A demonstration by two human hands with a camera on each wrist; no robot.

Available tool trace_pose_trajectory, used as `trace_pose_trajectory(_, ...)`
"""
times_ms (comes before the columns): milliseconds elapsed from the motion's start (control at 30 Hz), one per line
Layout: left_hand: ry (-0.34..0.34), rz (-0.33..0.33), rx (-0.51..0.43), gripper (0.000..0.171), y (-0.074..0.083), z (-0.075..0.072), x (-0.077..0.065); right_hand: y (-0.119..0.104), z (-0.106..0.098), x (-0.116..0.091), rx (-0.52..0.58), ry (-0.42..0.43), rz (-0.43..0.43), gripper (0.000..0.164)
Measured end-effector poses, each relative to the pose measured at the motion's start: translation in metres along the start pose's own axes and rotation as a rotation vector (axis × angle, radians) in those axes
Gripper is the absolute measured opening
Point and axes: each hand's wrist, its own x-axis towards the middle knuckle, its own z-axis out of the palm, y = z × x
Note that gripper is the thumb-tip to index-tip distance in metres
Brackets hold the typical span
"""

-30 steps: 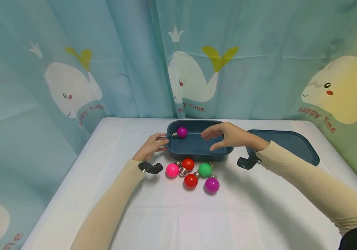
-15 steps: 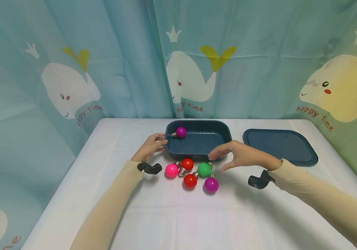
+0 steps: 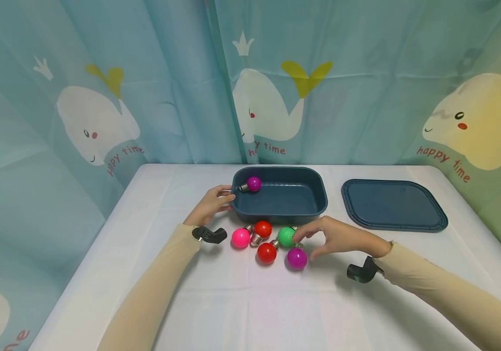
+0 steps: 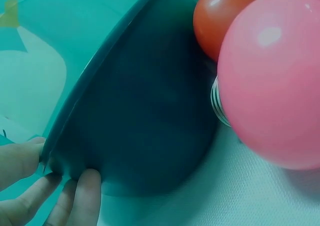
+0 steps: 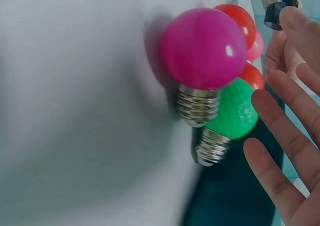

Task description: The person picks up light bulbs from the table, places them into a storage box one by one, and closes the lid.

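Note:
My left hand (image 3: 211,204) holds the left end of a dark blue plastic box (image 3: 279,218), thumb at the rim and fingers against the outer wall in the left wrist view. Inside the box lies a purple light bulb (image 3: 254,184). In front of it, on the table, are a pink bulb (image 3: 240,238), two red bulbs (image 3: 266,253), a green bulb (image 3: 285,237) and a second purple bulb (image 3: 297,259). My right hand (image 3: 342,237) hovers just right of the green and purple bulbs, thumb and fingers apart, holding nothing. Its fingertips overlap the green bulb in the head view.
A dark blue lid (image 3: 395,204) lies flat to the right of the box. White cloth covers the table (image 3: 250,312). Behind it hangs a blue curtain (image 3: 180,97) with whale prints.
From above the box, my right hand has come down and towards me, to beside the green and purple bulbs. My left hand keeps its hold on the box.

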Motion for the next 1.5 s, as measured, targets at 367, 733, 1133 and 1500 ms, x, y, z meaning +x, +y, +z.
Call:
trace_pose_trajectory(367,0.004,-0.012,-0.002,0.049,0.003,0.001,-0.002,0.008,0.010,0.004,-0.033,-0.013,-0.054,0.044)
trace_pose_trajectory(733,0.010,-0.022,0.000,0.049,0.004,0.002,-0.002,0.012,0.016,0.005,-0.082,-0.032,-0.032,0.044)
trace_pose_trajectory(1133,0.011,-0.021,0.003,0.049,0.002,0.001,0.000,0.015,0.017,0.001,-0.090,-0.028,0.012,0.045)
trace_pose_trajectory(1500,0.019,-0.040,0.001,0.049,0.002,0.001,0.002,0.026,0.017,-0.009,-0.100,-0.014,0.016,0.048)
